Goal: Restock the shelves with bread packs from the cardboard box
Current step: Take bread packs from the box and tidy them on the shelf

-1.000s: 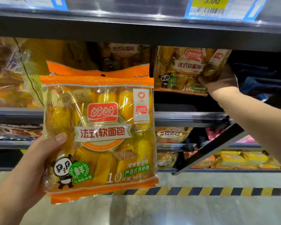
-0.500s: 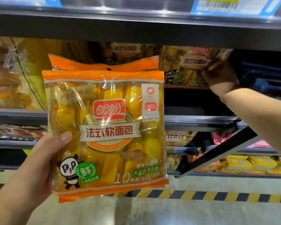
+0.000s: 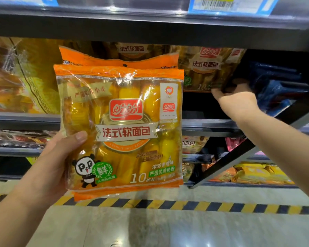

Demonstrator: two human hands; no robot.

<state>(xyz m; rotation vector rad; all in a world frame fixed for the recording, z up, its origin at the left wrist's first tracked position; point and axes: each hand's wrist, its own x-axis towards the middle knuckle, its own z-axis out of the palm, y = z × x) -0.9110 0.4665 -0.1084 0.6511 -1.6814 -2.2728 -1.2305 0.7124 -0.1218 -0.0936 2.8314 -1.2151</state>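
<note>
The grey metal shelf between the hands bears yellow cellophane packs beyond the left hand and blue plastic packs just right of the right hand, which grips the lower corner of an upright clear orange-labelled bread pack there.

Glossy, crinkled clear plastic with orange printed edges on the bread pack and the shelved pack, dark matt painted metal along the shelf, slick shiny price label, smooth, faintly reflective pale floor under smooth striped tape.
</note>
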